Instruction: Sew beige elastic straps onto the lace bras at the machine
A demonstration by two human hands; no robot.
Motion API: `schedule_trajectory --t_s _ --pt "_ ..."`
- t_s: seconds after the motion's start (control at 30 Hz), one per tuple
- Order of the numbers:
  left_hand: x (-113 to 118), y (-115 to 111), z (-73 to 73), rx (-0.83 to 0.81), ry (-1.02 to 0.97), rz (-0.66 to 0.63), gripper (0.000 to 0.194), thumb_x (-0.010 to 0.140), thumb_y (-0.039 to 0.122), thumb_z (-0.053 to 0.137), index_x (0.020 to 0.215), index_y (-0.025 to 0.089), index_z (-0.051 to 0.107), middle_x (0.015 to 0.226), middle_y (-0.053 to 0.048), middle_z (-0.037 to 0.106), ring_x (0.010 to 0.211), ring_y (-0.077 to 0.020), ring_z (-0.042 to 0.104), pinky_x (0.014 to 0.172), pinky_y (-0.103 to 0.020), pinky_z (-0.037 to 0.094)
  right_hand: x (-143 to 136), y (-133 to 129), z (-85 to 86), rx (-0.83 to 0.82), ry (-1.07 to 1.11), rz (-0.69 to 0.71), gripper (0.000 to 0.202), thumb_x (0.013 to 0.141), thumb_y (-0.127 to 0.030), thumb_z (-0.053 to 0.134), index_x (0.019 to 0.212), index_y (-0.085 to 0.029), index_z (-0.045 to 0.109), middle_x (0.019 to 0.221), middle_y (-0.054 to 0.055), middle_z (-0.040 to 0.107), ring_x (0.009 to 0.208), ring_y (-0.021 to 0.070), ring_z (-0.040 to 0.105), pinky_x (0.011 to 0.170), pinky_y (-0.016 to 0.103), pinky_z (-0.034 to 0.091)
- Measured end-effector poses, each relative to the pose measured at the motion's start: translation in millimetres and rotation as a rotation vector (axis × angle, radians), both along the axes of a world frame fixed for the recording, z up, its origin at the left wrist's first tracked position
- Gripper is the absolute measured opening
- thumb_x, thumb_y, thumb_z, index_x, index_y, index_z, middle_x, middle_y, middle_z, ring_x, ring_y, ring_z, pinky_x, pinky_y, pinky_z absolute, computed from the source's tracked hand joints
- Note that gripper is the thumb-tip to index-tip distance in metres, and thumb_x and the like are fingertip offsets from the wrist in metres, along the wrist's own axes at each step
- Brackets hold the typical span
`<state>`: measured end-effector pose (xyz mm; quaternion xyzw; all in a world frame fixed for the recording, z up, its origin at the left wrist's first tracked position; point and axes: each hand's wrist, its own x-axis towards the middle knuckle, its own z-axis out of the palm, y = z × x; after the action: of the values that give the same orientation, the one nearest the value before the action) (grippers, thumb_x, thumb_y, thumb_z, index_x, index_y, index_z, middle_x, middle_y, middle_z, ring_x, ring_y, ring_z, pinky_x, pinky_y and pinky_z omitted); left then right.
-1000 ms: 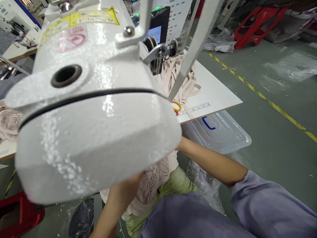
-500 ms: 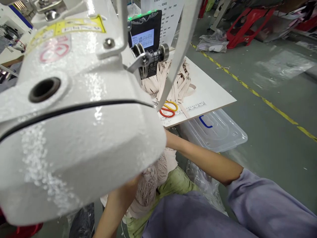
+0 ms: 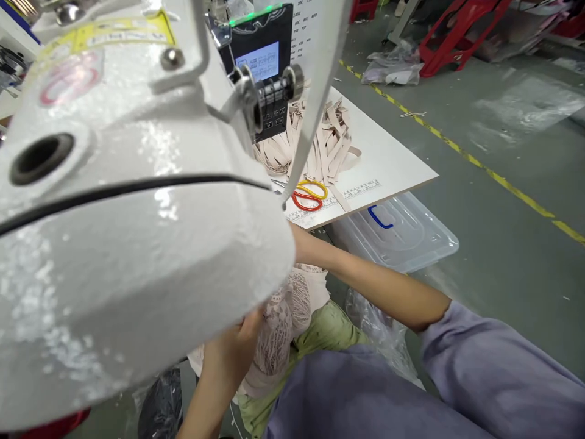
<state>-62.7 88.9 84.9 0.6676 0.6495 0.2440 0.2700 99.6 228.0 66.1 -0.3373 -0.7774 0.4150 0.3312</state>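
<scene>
A white sewing machine head (image 3: pixel 150 268) fills the left and centre of the view and covers much of both hands. Below its right edge, my left hand (image 3: pixel 244 338) shows in part beside pale pink lace fabric (image 3: pixel 275 335); its fingertips are hidden. My right forearm reaches in from the right, and the hand itself is behind the machine head. The lace hangs in a bunch over my lap, above a green cloth (image 3: pixel 329 332). A pale strap (image 3: pixel 315 97) runs down in front of the machine.
On the white table (image 3: pixel 393 164) lie beige strips (image 3: pixel 331 143), a printed ruler and scissors (image 3: pixel 308 202) with red and yellow handles. Behind stands a lit control panel (image 3: pixel 260 67). A clear lidded box (image 3: pixel 402 238) sits below the table; a red stool (image 3: pixel 450 42) stands farther back.
The view has shifted slightly, with the machine head lower and farther left. More of my left hand shows under its edge, next to the lace.
</scene>
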Motion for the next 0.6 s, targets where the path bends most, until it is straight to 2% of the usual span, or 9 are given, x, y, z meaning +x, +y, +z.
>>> schedule_trajectory --t_s 0.13,0.23,0.33,0.47,0.6 --pt "1 -6 -2.9 0.087 0.078 -0.021 0.028 0.095 0.030 0.053 0.112 0.025 0.075 0.104 -0.001 0.078 0.089 -0.0194 0.076 0.076 -0.024 0.061 -4 6 -9.5 0.002 0.036 0.040 0.009 0.076 -0.014 0.060 0.073 -0.018 0.051 0.093 0.004 0.057 0.087 0.0188 0.054 0.077 0.031 0.047" --pt "-1 -8 -6.9 0.204 0.171 -0.013 0.028 0.095 0.029 0.052 0.111 0.023 0.074 0.101 -0.002 0.079 0.086 -0.0179 0.076 0.078 -0.023 0.059 -7 6 -14.8 0.026 0.085 0.016 0.012 0.075 -0.012 0.059 0.074 -0.018 0.049 0.092 0.003 0.057 0.091 0.0181 0.054 0.077 0.028 0.045" --pt "-4 -10 -10.3 0.273 0.243 0.025 0.027 0.096 0.030 0.052 0.109 0.024 0.075 0.100 -0.002 0.079 0.084 -0.0182 0.076 0.070 -0.021 0.058 -10 5 -18.4 0.057 0.094 -0.030 0.015 0.073 -0.009 0.057 0.072 -0.019 0.046 0.088 0.003 0.056 0.093 0.0179 0.053 0.075 0.027 0.044" --pt "-6 -11 -12.8 0.314 0.266 0.059 0.025 0.095 0.029 0.054 0.106 0.025 0.076 0.092 -0.001 0.080 0.074 -0.0167 0.076 0.059 -0.020 0.055 -13 4 -19.9 0.066 0.070 -0.046 0.016 0.077 -0.014 0.059 0.070 -0.019 0.045 0.083 0.002 0.056 0.090 0.0173 0.054 0.073 0.027 0.043" --pt "-6 -12 -15.5 0.332 0.253 0.084 0.024 0.095 0.029 0.054 0.105 0.024 0.076 0.094 -0.002 0.080 0.079 -0.0175 0.076 0.066 -0.021 0.057 -14 4 -20.0 0.091 0.065 -0.052 0.014 0.078 -0.015 0.061 0.072 -0.019 0.048 0.088 0.003 0.058 0.092 0.0172 0.054 0.075 0.027 0.044"
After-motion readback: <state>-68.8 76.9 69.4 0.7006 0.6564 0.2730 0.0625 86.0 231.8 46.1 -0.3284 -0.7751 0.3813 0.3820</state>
